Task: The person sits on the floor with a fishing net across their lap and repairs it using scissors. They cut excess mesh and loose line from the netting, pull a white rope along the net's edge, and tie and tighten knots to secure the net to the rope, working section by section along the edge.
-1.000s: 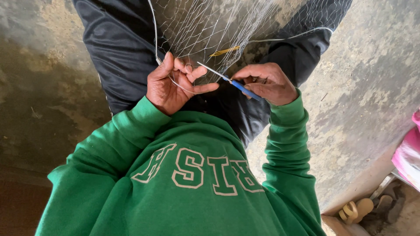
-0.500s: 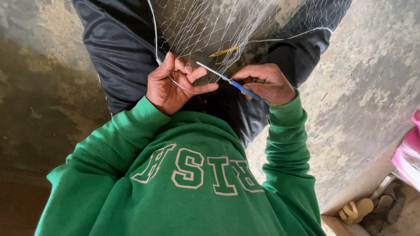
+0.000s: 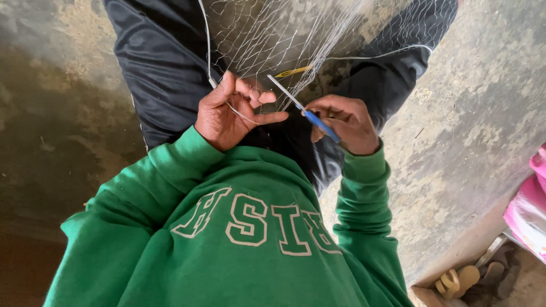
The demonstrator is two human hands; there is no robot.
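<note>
The fishing net [image 3: 284,40] hangs down in front of the person, between the two dark trouser legs [image 3: 159,74], and its lower edge comes to the hands. It is made of very thin pale thread with open meshes, so I judge it light, soft and without any stiffness; it will fold and tangle easily, and a single thread could slip or break. The best place to take it seems to be at a knot or along the thicker white edge cord [image 3: 206,51].

The left hand [image 3: 227,116] has its grip pressed together, thumb and fingers pinching some net threads. The right hand [image 3: 347,122] is closed on a thin tool with a blue handle [image 3: 304,111], the light tip pointing up into the meshes. A small yellow piece [image 3: 293,71] sits in the net just above.

Around are the green sweater sleeves [image 3: 358,187], the rough concrete floor [image 3: 472,113], sandals [image 3: 455,279] and pink cloth [image 3: 529,210] at the right.
</note>
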